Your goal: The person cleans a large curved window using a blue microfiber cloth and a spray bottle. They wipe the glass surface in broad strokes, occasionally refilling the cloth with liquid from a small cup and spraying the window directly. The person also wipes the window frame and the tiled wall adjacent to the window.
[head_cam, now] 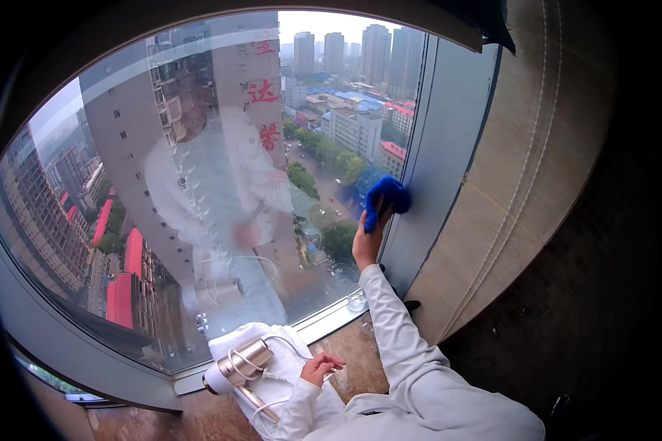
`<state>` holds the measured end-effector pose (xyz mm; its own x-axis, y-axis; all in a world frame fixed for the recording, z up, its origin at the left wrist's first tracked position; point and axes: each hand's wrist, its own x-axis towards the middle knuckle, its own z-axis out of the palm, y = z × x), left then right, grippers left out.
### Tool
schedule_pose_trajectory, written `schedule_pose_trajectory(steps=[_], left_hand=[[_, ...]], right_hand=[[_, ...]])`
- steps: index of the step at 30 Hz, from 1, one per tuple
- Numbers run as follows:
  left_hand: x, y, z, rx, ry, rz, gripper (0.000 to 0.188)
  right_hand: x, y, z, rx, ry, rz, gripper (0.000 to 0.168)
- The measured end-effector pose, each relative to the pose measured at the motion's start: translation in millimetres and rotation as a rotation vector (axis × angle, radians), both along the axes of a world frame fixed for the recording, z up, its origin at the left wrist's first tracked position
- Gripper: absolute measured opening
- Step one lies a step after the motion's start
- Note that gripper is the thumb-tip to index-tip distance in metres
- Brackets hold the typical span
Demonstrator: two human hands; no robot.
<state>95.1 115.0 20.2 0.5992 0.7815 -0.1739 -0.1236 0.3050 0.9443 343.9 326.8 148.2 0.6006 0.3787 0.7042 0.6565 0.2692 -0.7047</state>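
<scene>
My right hand is raised on an outstretched arm and grips a bunched blue cloth at the lower right part of the window glass. The cloth lies close by the grey right-hand window frame, with its blurred reflection beside it. Low in front of me, my left hand hovers with loosely bent fingers and nothing visible in it. Just left of it, a gold and white hair dryer rests on a folded white towel. Its white cord loops around it.
A clear glass ashtray stands on the sill by the frame, and another clear glass object sits nearby, partly behind my right sleeve. The sill is brown marble. A beaded blind chain hangs along the tan side wall.
</scene>
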Motion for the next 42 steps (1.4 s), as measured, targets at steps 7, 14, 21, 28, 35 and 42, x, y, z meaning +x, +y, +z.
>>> schedule_pose_trajectory(steps=[7,14,21,28,35,42], left_hand=[[-15.7,39.2,-95.4,-0.384,-0.131,-0.156,0.021],[-0.1,33.0,-120.4,-0.362,0.079,-0.169,0.019],[5.6,22.0,-110.2,-0.26,0.19,-0.042,0.019],[10.6,22.7,-116.8,-0.237,0.205,-0.055,0.024],[6.0,24.6,-113.0,-0.242,0.222,-0.042,0.024],[10.0,19.7,-119.3,-0.228,0.221,-0.04,0.023]], right_hand=[[18.3,31.2,-154.8,-0.158,1.266,0.289,0.081],[7.7,5.8,47.9,0.207,0.535,0.113,0.062],[13.8,-16.8,95.5,-0.089,0.185,0.117,0.059],[4.8,-2.5,-72.9,-0.184,0.987,0.188,0.063],[-2.9,10.1,9.1,0.013,0.981,0.25,0.062],[-120.3,-31.9,167.9,0.172,-0.577,0.198,0.052]])
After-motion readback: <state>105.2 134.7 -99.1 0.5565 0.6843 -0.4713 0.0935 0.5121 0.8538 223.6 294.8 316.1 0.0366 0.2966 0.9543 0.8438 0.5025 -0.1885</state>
